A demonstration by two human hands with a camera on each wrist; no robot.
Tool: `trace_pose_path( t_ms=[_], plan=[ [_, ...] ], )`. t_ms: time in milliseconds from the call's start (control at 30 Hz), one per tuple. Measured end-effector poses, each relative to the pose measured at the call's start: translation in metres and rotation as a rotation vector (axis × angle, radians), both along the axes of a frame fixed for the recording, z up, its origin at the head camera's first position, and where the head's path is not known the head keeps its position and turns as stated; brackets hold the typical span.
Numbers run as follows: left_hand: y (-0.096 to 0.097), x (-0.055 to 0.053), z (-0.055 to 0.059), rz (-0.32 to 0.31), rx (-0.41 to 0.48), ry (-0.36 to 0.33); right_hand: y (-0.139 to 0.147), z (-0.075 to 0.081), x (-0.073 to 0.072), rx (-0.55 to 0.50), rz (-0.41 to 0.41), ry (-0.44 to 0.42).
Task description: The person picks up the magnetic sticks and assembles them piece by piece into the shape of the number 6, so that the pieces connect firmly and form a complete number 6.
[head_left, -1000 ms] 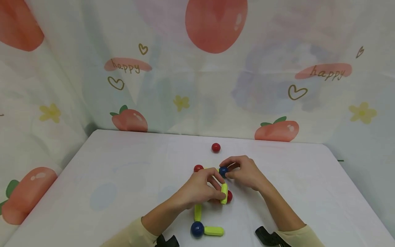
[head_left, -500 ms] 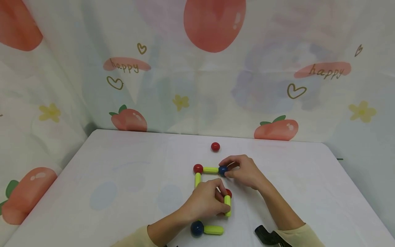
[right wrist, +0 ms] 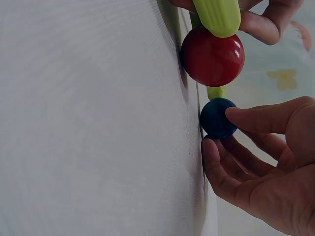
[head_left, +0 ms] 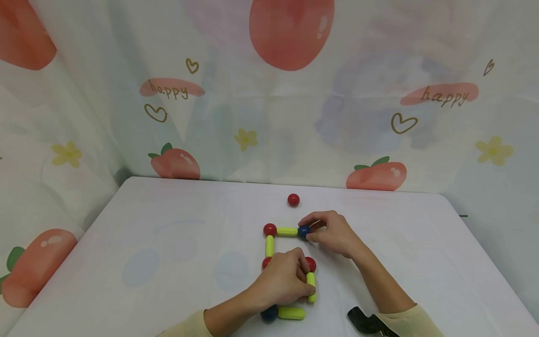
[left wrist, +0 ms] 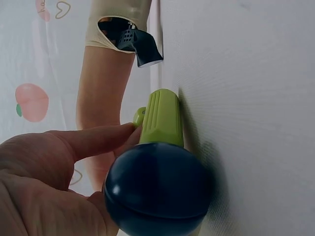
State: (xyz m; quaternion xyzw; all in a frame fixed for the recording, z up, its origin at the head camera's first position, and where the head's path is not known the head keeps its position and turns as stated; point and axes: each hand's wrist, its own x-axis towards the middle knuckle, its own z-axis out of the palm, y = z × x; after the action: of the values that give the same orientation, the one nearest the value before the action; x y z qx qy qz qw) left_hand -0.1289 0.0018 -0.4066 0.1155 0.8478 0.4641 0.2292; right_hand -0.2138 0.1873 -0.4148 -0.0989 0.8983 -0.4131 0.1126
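Observation:
My left hand (head_left: 284, 277) pinches a yellow-green rod (head_left: 311, 286), which has a red ball (head_left: 311, 264) at its far end. My right hand (head_left: 337, 234) holds a blue ball (head_left: 303, 232) between thumb and fingers. That ball joins a rod (head_left: 287, 231) running left to a red corner ball (head_left: 270, 229). Another rod (head_left: 270, 245) comes from the corner toward me, to a red ball (head_left: 265, 263) partly behind my left hand. Nearer me, a blue ball (head_left: 269, 314) carries a rod (head_left: 291, 313) pointing right; in the left wrist view this blue ball (left wrist: 157, 189) looms large.
One loose red ball (head_left: 293, 200) lies beyond the joined pieces on the white table (head_left: 189, 262). A black wrist device (head_left: 364, 322) sits by the right sleeve. Behind the table hangs a printed cloth (head_left: 286, 117).
My left hand has moved toward me and slightly right with the rod, uncovering the far left corner. The red ball now shows beyond the rod's end. My right hand stays on the blue ball.

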Motion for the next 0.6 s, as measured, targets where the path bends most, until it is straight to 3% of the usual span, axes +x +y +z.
trace_pose_path(
  t_ms=[600],
  plan=[
    [-0.0012,0.0028,-0.0008,0.002,-0.02,0.049,-0.0006,-0.0002,0.0006,0.004,-0.003,0.003]
  ],
)
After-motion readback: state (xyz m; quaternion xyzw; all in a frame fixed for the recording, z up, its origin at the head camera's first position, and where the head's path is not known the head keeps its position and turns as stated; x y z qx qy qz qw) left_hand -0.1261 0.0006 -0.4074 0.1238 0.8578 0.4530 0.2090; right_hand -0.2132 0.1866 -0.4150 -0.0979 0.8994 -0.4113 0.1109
